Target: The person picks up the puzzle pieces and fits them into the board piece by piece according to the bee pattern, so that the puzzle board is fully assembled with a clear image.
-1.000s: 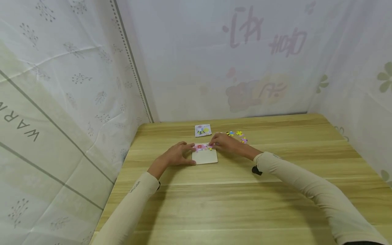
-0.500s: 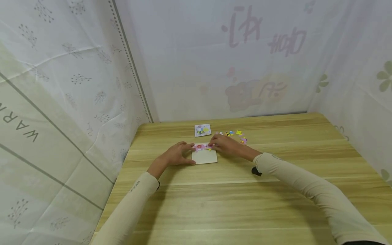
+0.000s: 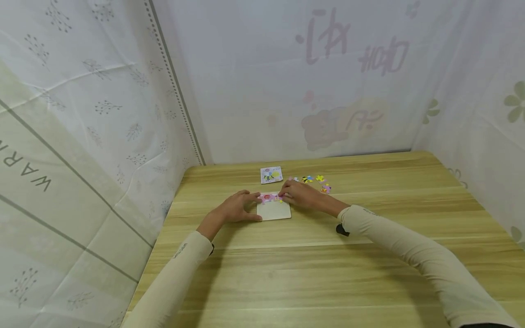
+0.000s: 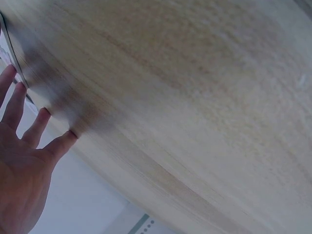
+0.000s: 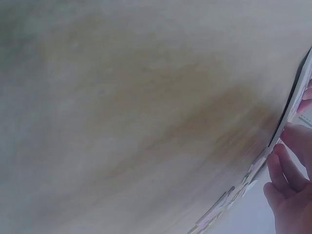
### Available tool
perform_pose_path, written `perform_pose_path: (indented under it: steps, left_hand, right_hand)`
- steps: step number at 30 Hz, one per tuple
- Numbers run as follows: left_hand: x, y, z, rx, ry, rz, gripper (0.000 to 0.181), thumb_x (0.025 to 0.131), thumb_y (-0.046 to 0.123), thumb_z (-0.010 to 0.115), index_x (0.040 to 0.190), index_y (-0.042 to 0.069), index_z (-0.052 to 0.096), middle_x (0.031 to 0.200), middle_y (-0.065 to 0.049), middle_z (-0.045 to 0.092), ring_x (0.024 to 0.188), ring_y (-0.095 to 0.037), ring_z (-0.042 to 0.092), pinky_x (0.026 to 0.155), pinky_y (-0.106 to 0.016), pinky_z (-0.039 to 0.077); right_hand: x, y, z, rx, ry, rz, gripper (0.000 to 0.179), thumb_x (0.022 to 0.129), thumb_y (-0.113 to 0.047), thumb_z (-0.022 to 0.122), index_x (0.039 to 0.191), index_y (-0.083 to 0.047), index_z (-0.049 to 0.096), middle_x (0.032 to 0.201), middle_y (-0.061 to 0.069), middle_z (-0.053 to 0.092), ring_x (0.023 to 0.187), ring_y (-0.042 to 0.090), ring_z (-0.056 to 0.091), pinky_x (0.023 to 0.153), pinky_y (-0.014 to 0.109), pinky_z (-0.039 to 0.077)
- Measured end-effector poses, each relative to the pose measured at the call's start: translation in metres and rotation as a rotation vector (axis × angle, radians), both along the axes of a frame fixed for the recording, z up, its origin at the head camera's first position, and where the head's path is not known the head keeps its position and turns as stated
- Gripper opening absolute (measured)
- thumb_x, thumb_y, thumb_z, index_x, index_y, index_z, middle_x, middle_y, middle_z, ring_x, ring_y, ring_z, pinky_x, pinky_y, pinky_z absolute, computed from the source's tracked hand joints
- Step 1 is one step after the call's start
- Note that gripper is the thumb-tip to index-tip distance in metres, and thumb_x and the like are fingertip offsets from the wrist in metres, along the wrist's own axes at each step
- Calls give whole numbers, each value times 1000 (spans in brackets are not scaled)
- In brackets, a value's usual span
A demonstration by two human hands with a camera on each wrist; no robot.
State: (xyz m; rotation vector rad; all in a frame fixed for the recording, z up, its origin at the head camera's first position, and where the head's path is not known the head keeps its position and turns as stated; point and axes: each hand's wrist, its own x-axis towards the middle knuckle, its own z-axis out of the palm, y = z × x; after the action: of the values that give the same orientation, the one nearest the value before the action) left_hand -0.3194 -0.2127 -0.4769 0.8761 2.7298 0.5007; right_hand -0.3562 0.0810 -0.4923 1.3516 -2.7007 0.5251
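Puzzle board [image 3: 273, 211], pale and four-sided, lies flat near the middle of a wood-grain table [image 3: 262, 278], toward its far half. Along the board's far side runs a band of pink joined pieces [image 3: 267, 197], one showing a round red motif, with a touch of yellow near the right end; the nearer part of the board is plain. At the board's left side is the person's left hand [image 3: 236, 206], opened wide, its thumb at the near left corner and its fingertips reaching the pink pieces at the far left; the left wrist view shows the fingers spread and fairly straight. At the far right corner, the right hand [image 3: 302, 194] has its fingertips gathered closely over the end of the pink band, touching it; whether they pinch a piece cannot be told, since the hand covers that spot. Beyond the right hand, loose puzzle pieces [image 3: 307, 179] are scattered on the table in black, yellow, blue and pink, among them a yellow piece [image 3: 320, 178] and a pink piece [image 3: 326, 188] nearer the right wrist. Behind the board, apart from it, lies a small picture card [image 3: 271, 175] printed with a yellow-and-black striped figure. Both forearms wear cream sleeves [image 3: 391, 239]. Around the table hang light cloths [image 3: 254, 82] with faint lettering and plant sprigs.
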Motion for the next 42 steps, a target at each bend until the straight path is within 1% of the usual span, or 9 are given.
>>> perform_pose_path:
  steps: [8,12,14,18,22,28,35,39,42]
  left_hand:
    - [0,0,0,8,5,-7,72,88,57,78,145,17,62,162,-2,44,148,-35,38,117,-58,35]
    - [0,-1,-1,19,4,-5,71,88,56,79,145,16,63,162,-2,44,148,-36,38,117,-58,34]
    - [1,-1,-1,24,4,-4,71,88,55,79,144,16,63,162,-3,44,148,-36,39,117,-58,35]
    - [1,0,0,25,6,-8,70,88,54,80,144,15,64,162,-3,45,148,-35,39,118,-57,34]
    - [2,0,0,20,2,-6,71,88,53,80,145,16,63,162,-2,44,148,-35,38,118,-57,33]
    - [2,-1,0,17,-1,-7,70,88,54,79,145,15,63,163,-3,43,149,-36,36,119,-58,33]
    - [2,-2,-2,19,1,0,70,89,55,79,145,16,63,163,-2,43,150,-36,36,118,-59,32]
    - [2,-1,-2,15,-4,5,71,88,56,78,145,18,63,163,-1,42,151,-36,35,119,-58,31]
    - [2,-1,-2,14,-6,9,71,88,57,78,145,19,63,164,0,42,151,-35,34,119,-59,31]
  right_hand:
    - [-4,7,2,-62,-69,-7,20,103,-12,66,118,-4,76,117,10,67,108,23,63,92,39,55]
    - [-8,13,5,-95,-88,-52,23,102,-10,67,122,-1,74,121,12,68,112,26,64,94,41,55]
    - [-11,16,7,-102,-99,-94,23,102,-10,67,122,-1,74,123,12,69,114,27,65,95,43,55]
    - [-20,22,9,-85,-84,-159,25,102,-13,68,122,0,74,124,15,69,112,30,67,92,43,57]
    - [-29,29,8,-77,-64,-178,27,101,-13,69,124,1,73,125,19,68,107,32,67,85,44,59]
    - [-39,36,9,-55,-99,-215,29,101,-11,69,128,0,71,127,19,67,113,33,65,91,47,56]
    - [-46,34,8,-25,-138,-219,30,101,-15,70,127,0,73,122,16,71,109,31,64,88,47,55]
    - [-49,31,6,-3,-157,-236,28,101,-17,71,125,-3,75,115,11,73,102,26,63,82,43,54]
    - [-51,29,6,7,-149,-227,28,101,-16,71,125,-3,75,112,9,74,99,24,63,79,40,53]
